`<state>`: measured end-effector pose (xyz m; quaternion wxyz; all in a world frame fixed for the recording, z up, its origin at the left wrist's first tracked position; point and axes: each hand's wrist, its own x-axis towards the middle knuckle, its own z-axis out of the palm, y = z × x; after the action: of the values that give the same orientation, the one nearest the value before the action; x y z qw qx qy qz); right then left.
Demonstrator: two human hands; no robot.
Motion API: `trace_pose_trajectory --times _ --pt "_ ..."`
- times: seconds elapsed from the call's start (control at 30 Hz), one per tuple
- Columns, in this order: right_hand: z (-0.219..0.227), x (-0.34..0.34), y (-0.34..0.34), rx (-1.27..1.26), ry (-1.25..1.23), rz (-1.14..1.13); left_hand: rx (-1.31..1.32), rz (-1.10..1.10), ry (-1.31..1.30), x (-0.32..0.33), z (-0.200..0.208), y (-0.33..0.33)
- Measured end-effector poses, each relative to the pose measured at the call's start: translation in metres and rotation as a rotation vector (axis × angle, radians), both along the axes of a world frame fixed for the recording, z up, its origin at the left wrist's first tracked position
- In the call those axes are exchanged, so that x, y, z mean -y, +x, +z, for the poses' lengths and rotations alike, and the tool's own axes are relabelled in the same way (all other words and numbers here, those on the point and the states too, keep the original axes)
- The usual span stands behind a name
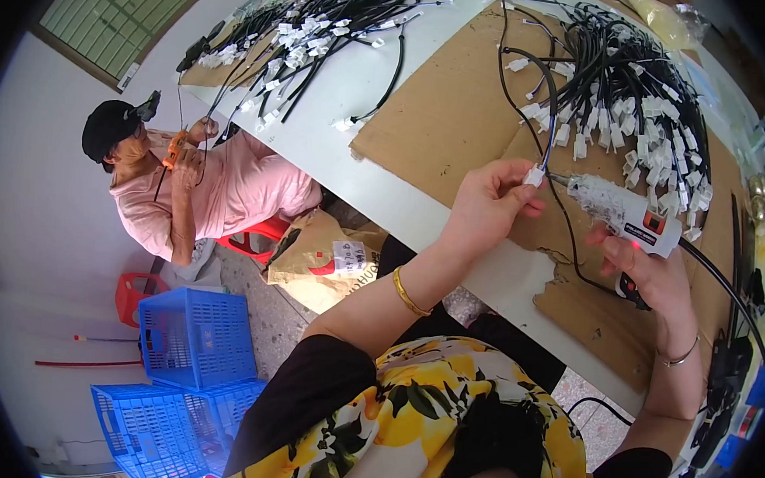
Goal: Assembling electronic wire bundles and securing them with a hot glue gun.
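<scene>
Between the thumb and fingers of my left hand (492, 202) is a small white cable connector (535, 175), with its dark cable running up and away from it. My right hand (648, 264) is wrapped round the handle of a white glue gun (625, 214). The gun's nozzle points left and ends close beside the connector; whether it touches I cannot tell. A black cord leaves the back of the gun toward the right. Just beyond my hands lies a big pile of black cables with white connectors (617, 122).
Brown cardboard (447, 111) covers part of the white table (403, 183). A second cable bundle (316, 38) lies at the far left. A seated co-worker in pink (228, 181) holds an orange tool (174, 149). Blue crates (192, 337) and a brown paper sack (324, 262) stand on the floor.
</scene>
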<state>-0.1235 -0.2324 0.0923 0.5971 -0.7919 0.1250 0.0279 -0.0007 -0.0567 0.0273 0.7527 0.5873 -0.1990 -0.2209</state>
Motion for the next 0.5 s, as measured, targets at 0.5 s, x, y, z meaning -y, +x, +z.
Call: trace_pose_trajectory --times 0.5 --pt "0.0030 0.0016 -0.0024 0.029 -0.008 0.006 -0.029 0.022 0.039 0.0017 -0.0049 -0.0031"
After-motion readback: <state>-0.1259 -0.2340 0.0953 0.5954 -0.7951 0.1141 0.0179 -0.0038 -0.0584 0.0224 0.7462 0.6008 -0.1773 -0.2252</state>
